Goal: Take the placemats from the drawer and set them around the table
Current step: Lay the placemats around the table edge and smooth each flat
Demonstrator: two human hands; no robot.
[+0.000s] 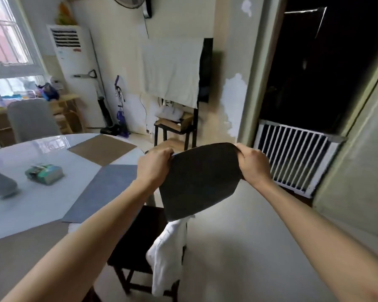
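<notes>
1. A dark placemat [200, 182] hangs in mid-air beyond the table's edge, above a dark chair [140, 243] draped with a white cloth [168, 258].
2. The left hand [155, 166] pinches the mat's upper left corner; the right hand [252, 164] pinches the upper right corner. Each grip is clenched on the mat, fingers curled over its top edge.
3. The mat's top edge runs roughly level between the two hands, and the sheet drops from there, its lower end slanting toward the left and toward the chair. Its face is turned to the camera.
4. Three mats already lie flat on the glossy pale round table [31, 205]: a tan placemat [102, 149] at the far side, a blue-grey placemat [103, 192] just beside it, and a brown-grey placemat [20, 253] nearest the camera.
5. A green-wrapped packet [44, 173] and a grey vase [0, 184] stand near the table's middle.
6. Behind: a grey upholstered chair [32, 120], a standing air conditioner [74, 68], a purple vacuum cleaner [120, 110], a cloth-covered screen [170, 68] on a peeling wall, and a white slatted gate [292, 158] across a dark doorway.
</notes>
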